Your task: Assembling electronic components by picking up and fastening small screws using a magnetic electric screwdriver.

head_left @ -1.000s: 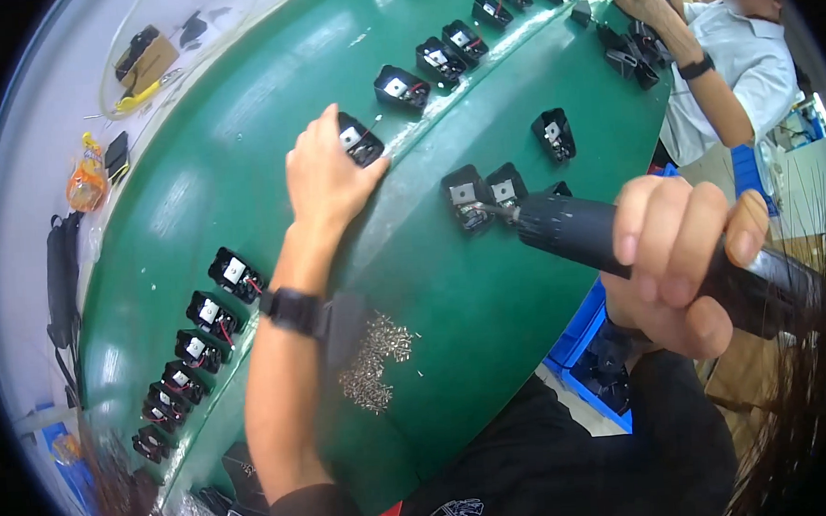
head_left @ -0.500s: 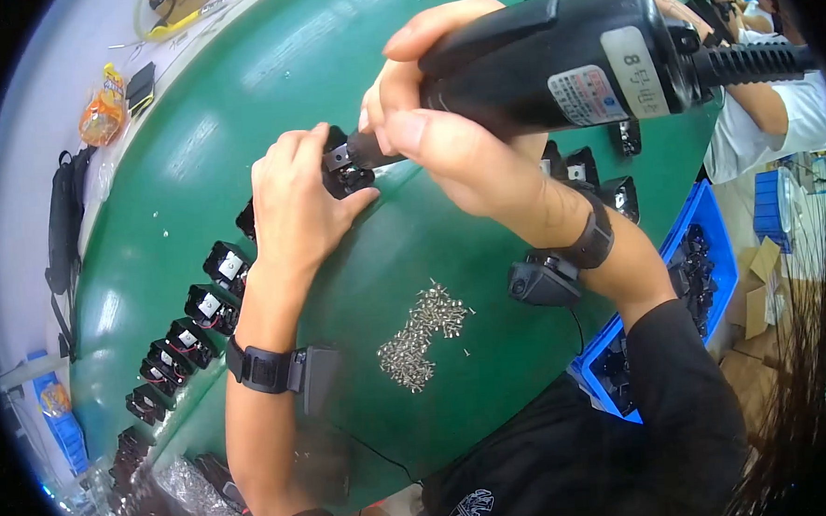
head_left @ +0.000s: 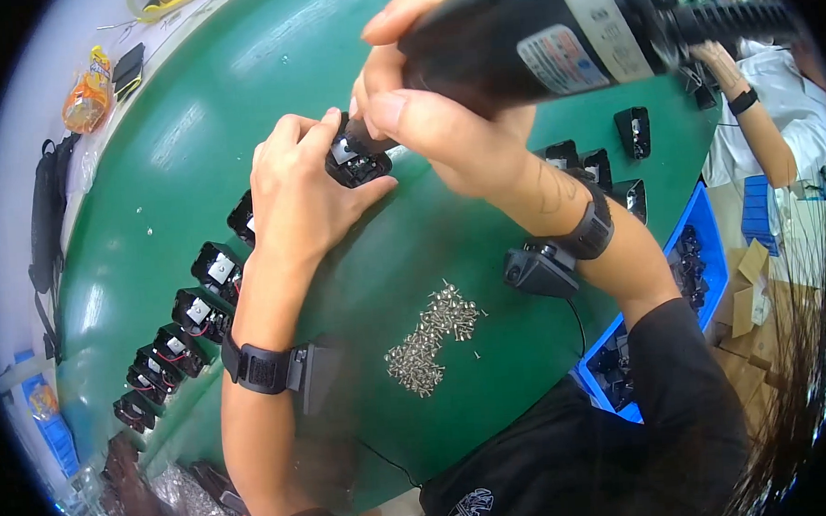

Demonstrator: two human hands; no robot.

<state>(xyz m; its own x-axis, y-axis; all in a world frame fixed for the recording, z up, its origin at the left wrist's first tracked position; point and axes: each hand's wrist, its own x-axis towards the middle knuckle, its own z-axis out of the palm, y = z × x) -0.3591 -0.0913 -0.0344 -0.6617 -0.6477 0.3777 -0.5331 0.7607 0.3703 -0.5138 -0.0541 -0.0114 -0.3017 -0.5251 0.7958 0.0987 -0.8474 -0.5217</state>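
A black electric screwdriver (head_left: 487,58) lies across the upper middle, and my right hand (head_left: 448,125) is wrapped round its body. Its tip end points left, into a small black plastic housing (head_left: 360,170) with a pale metal plate inside. My left hand (head_left: 301,180) grips that housing on the green table, fingers along its far side and thumb along its near side. Where exactly the bit meets the housing is hidden by the tool's dark nose. Nearer to me is a heap of small silver screws (head_left: 427,346).
More black housings (head_left: 201,311) stand in a row at the left, some with red wires. Others (head_left: 595,166) stand at the right, near a blue bin (head_left: 706,243) of black parts. A co-worker's arm (head_left: 762,137) is at the far right. A screwdriver cord (head_left: 737,21) runs right.
The screwdriver and my right hand have shifted slightly left and up in the picture. The housing under my left hand now shows more of its open inside. The co-worker's arm has come lower.
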